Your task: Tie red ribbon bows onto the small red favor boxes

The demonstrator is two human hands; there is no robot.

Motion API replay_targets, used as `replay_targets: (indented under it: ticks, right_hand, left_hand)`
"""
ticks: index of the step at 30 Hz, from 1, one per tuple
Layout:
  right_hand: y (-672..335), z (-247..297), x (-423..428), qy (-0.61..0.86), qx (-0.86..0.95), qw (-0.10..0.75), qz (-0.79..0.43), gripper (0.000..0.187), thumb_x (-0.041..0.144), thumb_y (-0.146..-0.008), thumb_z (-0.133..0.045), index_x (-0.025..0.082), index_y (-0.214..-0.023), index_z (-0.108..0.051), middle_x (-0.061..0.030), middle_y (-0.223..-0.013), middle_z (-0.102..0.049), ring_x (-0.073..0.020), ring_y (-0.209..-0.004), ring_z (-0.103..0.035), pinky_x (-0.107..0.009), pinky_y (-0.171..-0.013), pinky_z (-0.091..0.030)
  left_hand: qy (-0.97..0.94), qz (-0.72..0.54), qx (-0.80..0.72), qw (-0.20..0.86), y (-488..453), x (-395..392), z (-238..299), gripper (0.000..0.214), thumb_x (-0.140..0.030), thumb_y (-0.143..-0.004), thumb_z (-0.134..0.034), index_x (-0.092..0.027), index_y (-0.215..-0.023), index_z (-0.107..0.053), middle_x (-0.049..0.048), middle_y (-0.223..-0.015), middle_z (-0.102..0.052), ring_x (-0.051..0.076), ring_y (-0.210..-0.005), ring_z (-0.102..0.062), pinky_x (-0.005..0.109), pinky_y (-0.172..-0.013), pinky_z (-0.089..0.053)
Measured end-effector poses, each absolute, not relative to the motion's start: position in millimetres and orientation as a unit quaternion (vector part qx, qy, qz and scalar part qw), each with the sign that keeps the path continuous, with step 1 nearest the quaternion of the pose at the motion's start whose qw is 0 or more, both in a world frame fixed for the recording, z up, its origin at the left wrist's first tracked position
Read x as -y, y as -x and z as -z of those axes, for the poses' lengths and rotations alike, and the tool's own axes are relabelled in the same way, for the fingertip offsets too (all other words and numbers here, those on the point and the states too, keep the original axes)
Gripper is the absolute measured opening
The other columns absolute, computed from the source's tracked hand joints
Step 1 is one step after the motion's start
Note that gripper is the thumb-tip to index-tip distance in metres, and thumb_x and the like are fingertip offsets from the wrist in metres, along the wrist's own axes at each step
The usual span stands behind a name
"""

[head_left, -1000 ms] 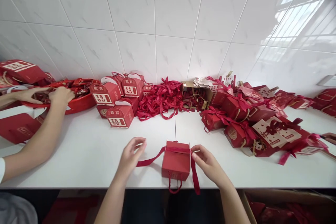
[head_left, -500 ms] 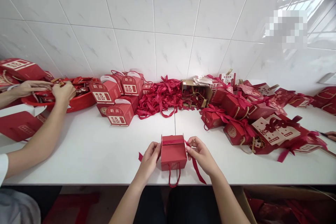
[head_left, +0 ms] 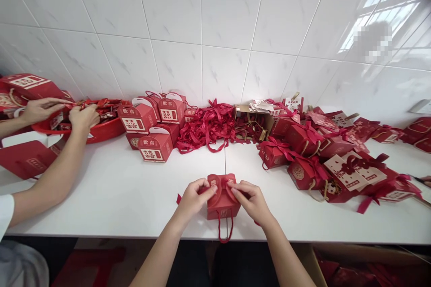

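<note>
A small red gift box (head_left: 222,210) stands on the white table in front of me, its cord handle hanging toward the front edge. My left hand (head_left: 197,197) pinches the box's left rounded flap, which leans inward over the top. On the other side, my right hand (head_left: 249,199) has thumb and fingertips closed on the right flap, also tilted inward. The tip of a red ribbon (head_left: 178,198) sticks out left of the box, behind my left wrist. Most of that ribbon is hidden by the box and my hands.
Red printed boxes (head_left: 156,147) are stacked at back left, beside a heap of red ribbons (head_left: 208,125). An open carton (head_left: 261,119) holds cords. Several ribboned boxes (head_left: 305,172) crowd the right. At left, a co-worker's hands (head_left: 82,119) reach over a red basin (head_left: 104,132).
Both my hands have moved from the box's sides to its top. The side flaps, upright before, now fold inward. My right hand has let go of the ribbon.
</note>
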State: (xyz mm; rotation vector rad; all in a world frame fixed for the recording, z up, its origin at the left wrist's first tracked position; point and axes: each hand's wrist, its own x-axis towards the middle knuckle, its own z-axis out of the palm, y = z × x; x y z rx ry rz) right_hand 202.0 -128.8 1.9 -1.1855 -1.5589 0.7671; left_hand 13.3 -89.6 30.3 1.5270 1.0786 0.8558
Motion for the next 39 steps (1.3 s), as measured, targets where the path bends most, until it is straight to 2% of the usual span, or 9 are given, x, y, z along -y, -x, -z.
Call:
replay_targets:
  ticks: [4, 9, 16, 20, 24, 28, 32, 36, 39]
  right_hand:
    - [-196, -12, 130, 0.497, 0.685, 0.448, -0.287, 0.023, 0.031, -0.087, -0.055, 0.024, -0.096, -0.075, -0.0042, -0.073, -0.059, -0.0146, -0.059, -0.05, -0.027, -0.054, -0.041]
    - [-218, 6, 130, 0.542, 0.637, 0.48, -0.266, 0.027, 0.026, -0.086, -0.052, 0.026, -0.108, -0.069, -0.0033, -0.078, -0.067, -0.018, -0.066, -0.058, -0.03, -0.063, -0.046]
    - [-239, 49, 127, 0.593, 0.607, 0.472, -0.238, 0.035, 0.013, -0.076, -0.046, 0.025, -0.098, -0.071, -0.0046, -0.086, -0.068, -0.0215, -0.079, -0.062, -0.034, -0.074, -0.048]
    - [-244, 52, 131, 0.638, 0.569, 0.478, -0.198, 0.042, 0.017, -0.075, -0.05, 0.023, -0.115, -0.062, -0.0095, -0.101, -0.061, -0.0274, -0.093, -0.057, -0.045, -0.085, -0.044]
    - [-247, 48, 153, 0.69, 0.532, 0.471, -0.135, 0.071, 0.032, -0.067, -0.07, 0.028, -0.133, -0.045, -0.0122, -0.137, -0.039, -0.0379, -0.125, -0.037, -0.056, -0.098, -0.033]
    - [-231, 37, 171, 0.656, 0.515, 0.508, -0.214, 0.029, 0.045, -0.082, -0.058, 0.023, -0.101, -0.061, -0.0106, -0.1, -0.059, -0.0276, -0.092, -0.058, -0.041, -0.078, -0.047]
    - [-211, 31, 168, 0.615, 0.507, 0.443, -0.411, 0.045, 0.058, -0.087, -0.045, 0.021, -0.069, -0.061, -0.001, -0.057, -0.052, -0.0151, -0.048, -0.047, -0.029, -0.05, -0.037]
    - [-205, 33, 158, 0.595, 0.421, 0.491, -0.478, 0.045, 0.064, -0.081, -0.05, 0.021, -0.083, -0.064, 0.0026, -0.055, -0.051, -0.0115, -0.042, -0.04, -0.026, -0.043, -0.031]
    - [-203, 37, 155, 0.536, 0.315, 0.578, -0.528, 0.038, 0.057, -0.075, -0.064, 0.022, -0.088, -0.063, -0.0013, -0.078, -0.062, -0.011, -0.05, -0.049, -0.024, -0.045, -0.036]
  left_hand:
    - [-0.677, -0.346, -0.463, 0.455, -15, 85, -26, 0.031, -0.035, -0.072, -0.062, -0.02, -0.06, -0.038, -0.0056, -0.061, -0.041, 0.013, -0.061, -0.041, 0.024, -0.06, -0.034]
    - [-0.647, -0.339, -0.465, 0.5, 7, 80, -27, 0.035, -0.043, -0.072, -0.064, -0.019, -0.056, -0.043, -0.0052, -0.057, -0.042, 0.012, -0.057, -0.04, 0.024, -0.056, -0.034]
    - [-0.611, -0.327, -0.469, 0.548, 25, 78, -10, 0.036, -0.048, -0.074, -0.063, -0.018, -0.058, -0.051, -0.0042, -0.057, -0.045, 0.012, -0.056, -0.042, 0.024, -0.055, -0.035]
    - [-0.602, -0.408, -0.529, 0.437, 34, 83, 7, 0.029, -0.047, -0.075, -0.062, -0.019, -0.084, -0.06, 0.0016, -0.078, -0.058, 0.019, -0.075, -0.057, 0.028, -0.068, -0.044]
    - [-0.613, -0.467, -0.573, 0.278, 44, 106, 18, 0.029, -0.043, -0.08, -0.057, -0.023, -0.1, -0.061, 0.0078, -0.106, -0.06, 0.025, -0.102, -0.056, 0.034, -0.086, -0.044]
    - [-0.702, -0.343, -0.563, 0.267, 33, 132, 20, 0.027, -0.037, -0.086, -0.047, -0.027, -0.095, -0.07, 0.0069, -0.085, -0.064, 0.025, -0.083, -0.061, 0.038, -0.081, -0.041]
    - [-0.722, -0.301, -0.565, 0.263, 14, 142, 17, 0.024, -0.03, -0.08, -0.052, -0.03, -0.091, -0.073, 0.0062, -0.075, -0.066, 0.026, -0.074, -0.058, 0.04, -0.08, -0.036]
    - [-0.648, -0.321, -0.565, 0.397, 10, 135, 12, 0.039, -0.035, -0.08, -0.053, -0.034, -0.118, -0.063, -0.0001, -0.061, -0.06, 0.022, -0.06, -0.055, 0.035, -0.072, -0.038]
    - [-0.54, -0.396, -0.554, 0.494, 11, 125, 13, 0.055, -0.044, -0.081, -0.053, -0.031, -0.134, -0.048, -0.0007, -0.073, -0.061, 0.02, -0.071, -0.059, 0.031, -0.075, -0.042]
